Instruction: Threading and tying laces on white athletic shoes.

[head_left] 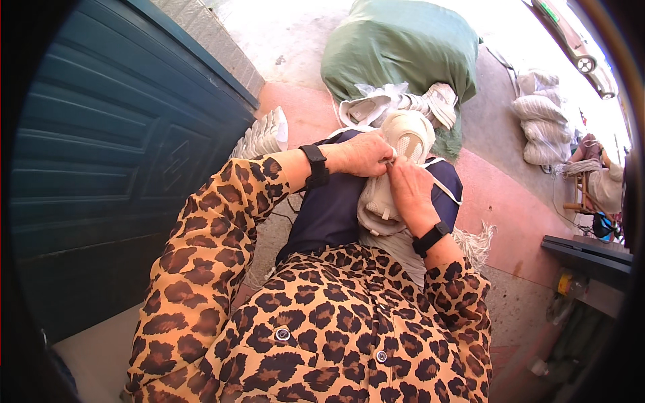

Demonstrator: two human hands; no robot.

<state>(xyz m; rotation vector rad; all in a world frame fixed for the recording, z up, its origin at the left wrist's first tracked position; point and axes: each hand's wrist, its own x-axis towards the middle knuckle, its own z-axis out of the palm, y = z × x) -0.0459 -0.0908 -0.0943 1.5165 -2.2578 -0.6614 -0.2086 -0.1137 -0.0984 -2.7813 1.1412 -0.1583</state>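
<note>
A cream-white sneaker (407,138) lies across my lap with its mesh toe pointing away from me and its heel towards my belly. My left hand (363,154) is closed in a pinch over the shoe's lacing area. Right beside it, the fingertips of my right hand (413,193) are pinched together too, nearly touching the left ones. Between them shows a bit of white shoelace, mostly covered by the fingers. A thin white strand (449,192) loops over my right knee. By my right thigh hangs a bundle of pale laces (476,243).
More white shoes (376,106) lie just past my knees, against a big green sack (400,50). A stack of white shoes (263,134) stands beside the dark blue door (94,148) at left. White sacks (543,117) and a wooden chair (583,191) stand to the right.
</note>
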